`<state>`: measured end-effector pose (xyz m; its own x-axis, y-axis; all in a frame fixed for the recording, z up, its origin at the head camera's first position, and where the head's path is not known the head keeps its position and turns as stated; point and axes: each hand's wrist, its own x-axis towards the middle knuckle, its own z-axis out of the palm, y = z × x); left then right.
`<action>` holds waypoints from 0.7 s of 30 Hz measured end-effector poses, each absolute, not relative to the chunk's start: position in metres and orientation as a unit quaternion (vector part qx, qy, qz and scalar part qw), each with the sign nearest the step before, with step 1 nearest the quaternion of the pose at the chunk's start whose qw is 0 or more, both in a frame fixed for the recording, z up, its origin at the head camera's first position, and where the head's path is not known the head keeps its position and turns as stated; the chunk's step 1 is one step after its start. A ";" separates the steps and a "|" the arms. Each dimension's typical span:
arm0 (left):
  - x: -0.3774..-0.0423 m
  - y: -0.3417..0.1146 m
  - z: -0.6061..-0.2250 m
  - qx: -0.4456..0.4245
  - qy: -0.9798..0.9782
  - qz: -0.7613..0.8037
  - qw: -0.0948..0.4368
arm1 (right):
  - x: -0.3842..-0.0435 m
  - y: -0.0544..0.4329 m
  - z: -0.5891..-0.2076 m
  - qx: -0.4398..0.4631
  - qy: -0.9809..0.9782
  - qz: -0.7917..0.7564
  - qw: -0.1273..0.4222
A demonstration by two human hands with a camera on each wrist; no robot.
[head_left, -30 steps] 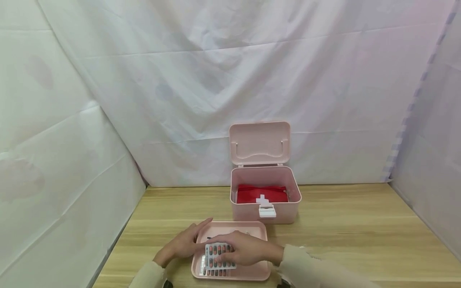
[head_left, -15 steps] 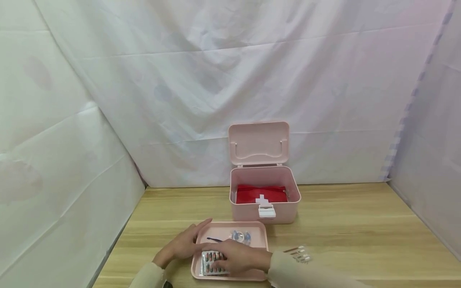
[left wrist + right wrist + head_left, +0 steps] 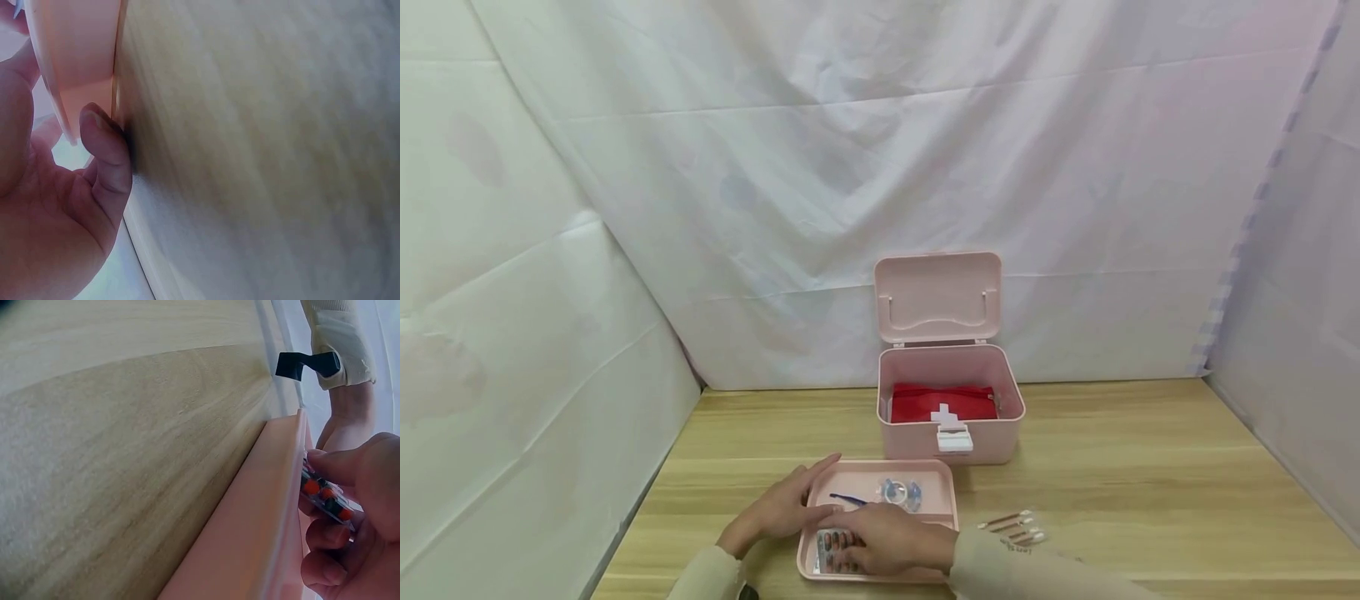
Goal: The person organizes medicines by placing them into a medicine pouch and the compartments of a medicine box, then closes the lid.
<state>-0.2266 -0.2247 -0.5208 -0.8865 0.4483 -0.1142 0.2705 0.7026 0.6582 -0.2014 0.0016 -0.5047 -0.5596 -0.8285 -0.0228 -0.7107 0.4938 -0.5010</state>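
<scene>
Blister pack point(image 3: 830, 542): eight o'clock in the tray point(image 3: 857, 479).
Right hand point(image 3: 882, 537): pinching it; a loose pinch could drop it.
Left hand point(image 3: 781, 504): holding the tray edge, nine o'clock; slackening could let the tray slide.
Blue stick point(image 3: 844, 498): ten o'clock; a low sweep might knock it.
Swabs point(image 3: 1015, 525): table point(image 3: 1120, 479), three o'clock; sleeve point(image 3: 992, 562) drag could scatter them.

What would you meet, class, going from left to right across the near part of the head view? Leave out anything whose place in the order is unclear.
Bare left hand → flat blister pack of red-and-green capsules → bare right hand → white-tipped, brown-sticked swabs.
</scene>
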 end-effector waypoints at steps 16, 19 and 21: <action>-0.228 -0.224 -0.523 0.197 0.917 0.324 0.125 | -0.202 0.004 -0.503 -0.465 0.846 -0.219 0.142; -0.227 -0.225 -0.523 0.197 0.918 0.322 0.123 | -0.203 0.007 -0.501 -0.468 0.844 -0.222 0.139; -0.227 -0.225 -0.523 0.196 0.917 0.324 0.125 | -0.204 0.008 -0.499 -0.471 0.842 -0.226 0.135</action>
<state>-0.2270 -0.2247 -0.5229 -0.8917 0.4409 -0.1026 0.2790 0.7137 0.6425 -0.2037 0.0083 -0.4993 -0.5198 -0.8541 -0.0150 -0.7319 0.4543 -0.5079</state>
